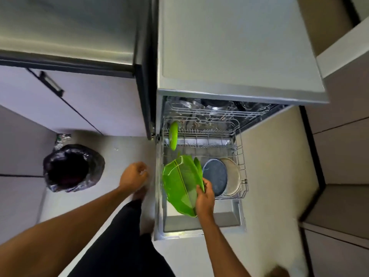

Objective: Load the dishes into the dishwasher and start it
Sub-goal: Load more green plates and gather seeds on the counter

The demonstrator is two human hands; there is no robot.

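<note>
— Where's your green leaf-shaped plate [180,182]?
— Over the lower rack [240,156], your right hand [205,198] fingers clamped on its edge, beside the blue plate [215,176].
— Your left hand [132,175]?
— Loosely curled, holding nothing.

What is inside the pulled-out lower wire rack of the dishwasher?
In the lower wire rack: a large green leaf-shaped plate held by the right hand, a dark grey round plate, a beige round plate. The rack floor beneath them is hidden.
</note>
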